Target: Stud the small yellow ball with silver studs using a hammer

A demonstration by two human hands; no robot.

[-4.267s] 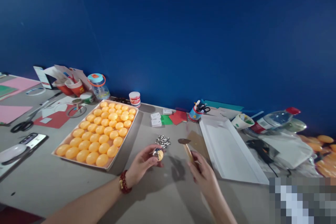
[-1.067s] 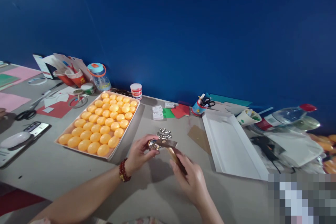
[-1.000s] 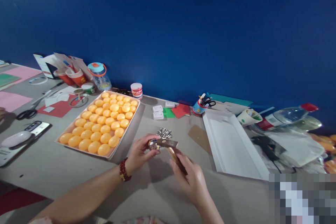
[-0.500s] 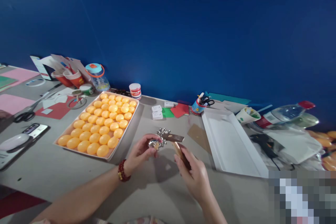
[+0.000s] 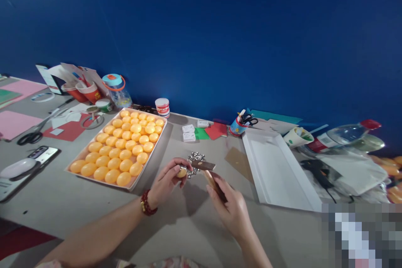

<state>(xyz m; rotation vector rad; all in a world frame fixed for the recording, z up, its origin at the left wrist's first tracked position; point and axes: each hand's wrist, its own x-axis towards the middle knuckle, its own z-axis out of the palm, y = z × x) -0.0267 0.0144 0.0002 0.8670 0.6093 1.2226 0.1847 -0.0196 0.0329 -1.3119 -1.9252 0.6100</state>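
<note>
My left hand [image 5: 166,180] is closed around a small round piece [image 5: 181,172], tan on the side facing me and silvery along its upper edge. Its exact kind is hard to make out. A hammer [image 5: 212,181] with a wooden handle is gripped in my right hand [image 5: 230,205], its dark metal head pointing away over the table. Behind the hammer head lies a heap of small shiny silver pieces [image 5: 196,157], partly covered by it. The hammer head is to the right of the round piece, apart from it.
A shallow box [image 5: 135,184] of orange balls stands on the left. To the right lies a white tray [image 5: 282,171]. Small white boxes [image 5: 189,137], coloured paper [image 5: 216,130] and a pen cup [image 5: 238,127] are at the back. A glue gun [image 5: 317,171] lies far right.
The round piece has been turned in my left hand, so more of its tan side shows. The hammer head has shifted slightly left, its handle still in my right hand.
</note>
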